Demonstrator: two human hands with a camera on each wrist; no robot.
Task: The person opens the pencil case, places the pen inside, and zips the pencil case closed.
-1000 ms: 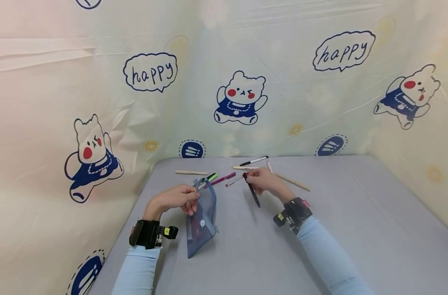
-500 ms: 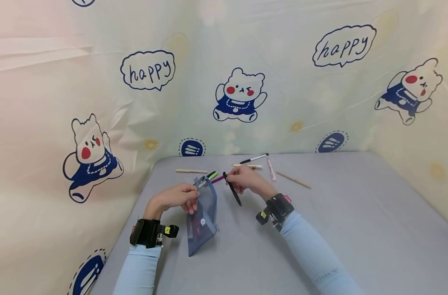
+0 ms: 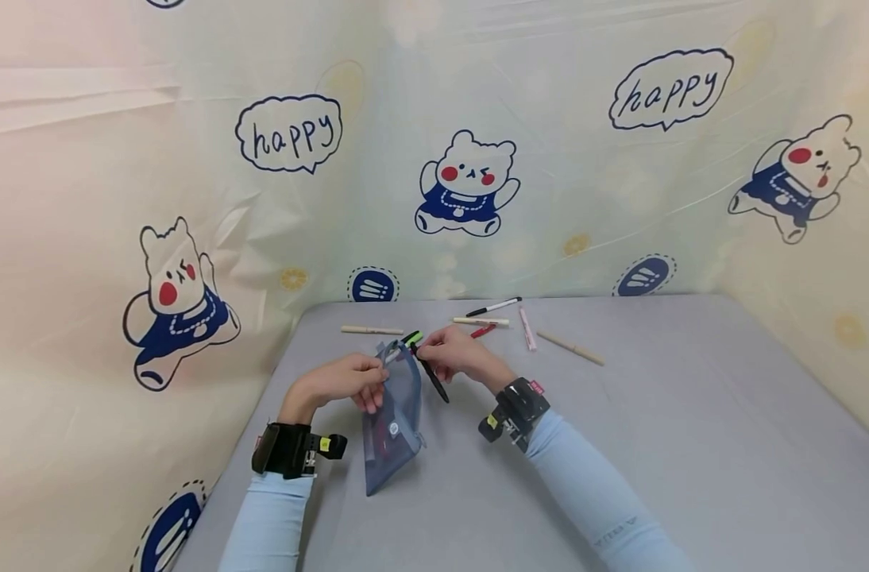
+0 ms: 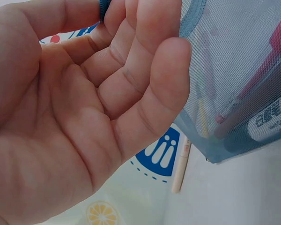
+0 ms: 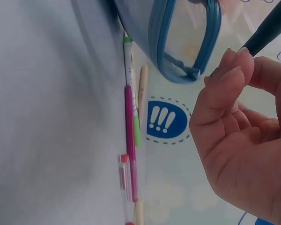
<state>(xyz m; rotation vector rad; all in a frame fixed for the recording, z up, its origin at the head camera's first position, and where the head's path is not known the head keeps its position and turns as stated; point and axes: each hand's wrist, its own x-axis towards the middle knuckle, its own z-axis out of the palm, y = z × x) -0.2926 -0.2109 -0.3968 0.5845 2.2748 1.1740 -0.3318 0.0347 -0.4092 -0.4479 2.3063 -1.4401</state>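
Grey tabletop (image 3: 585, 477) is spread beneath both hands. Pinched between the right hand's (image 3: 457, 353) fingertips, a black pen (image 3: 434, 380) has been brought leftward, so it now lies near the mesh pouch (image 3: 390, 457), which is pinched by the left hand (image 3: 345, 381).

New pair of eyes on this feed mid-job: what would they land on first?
Probably the red-cheeked bear printed mid-backdrop, above the table's far edge. Next, just below the head view's middle, the blue mesh pouch in the left hand, with the black pen pinched in the right hand beside its opening. Then the loose pens scattered toward the table's far edge.
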